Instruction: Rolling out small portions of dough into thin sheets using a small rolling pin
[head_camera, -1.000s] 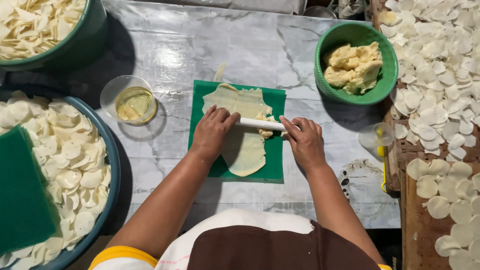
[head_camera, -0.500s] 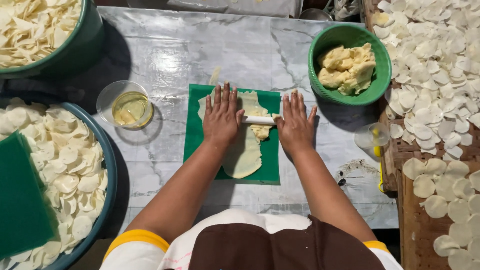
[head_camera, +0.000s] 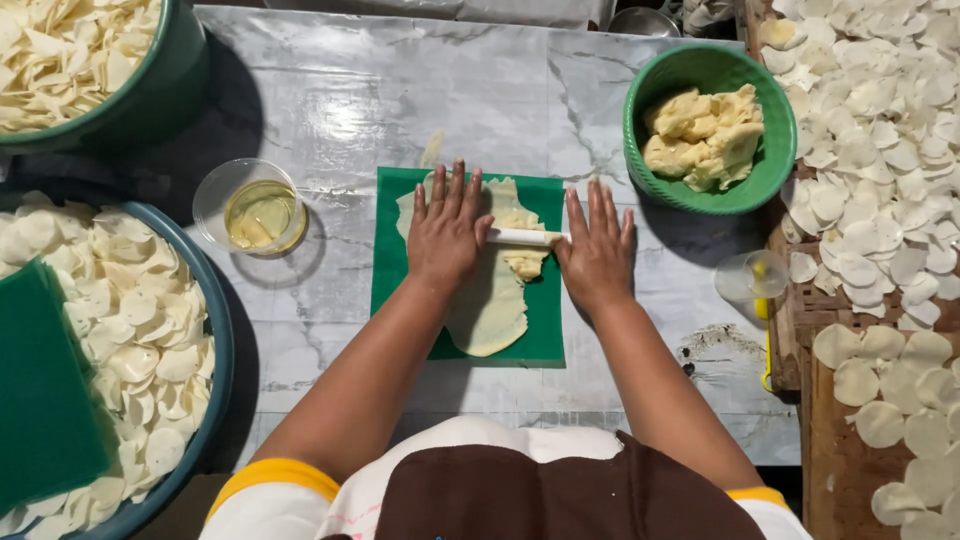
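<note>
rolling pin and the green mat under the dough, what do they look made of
The rolling pin looks like smooth white plastic, perhaps pipe: slim, even, slightly glossy. The green mat seems a thin flexible plastic sheet: flat, matte, sharp straight edges. Both hands, left hand and right hand, press flat on the pin.

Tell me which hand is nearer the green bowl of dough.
Right. The right hand lies just left of and below the green bowl of dough; the left hand is farther left, across the white rolling pin.

Bright overhead light, sharp, dark bowl shadows
</note>
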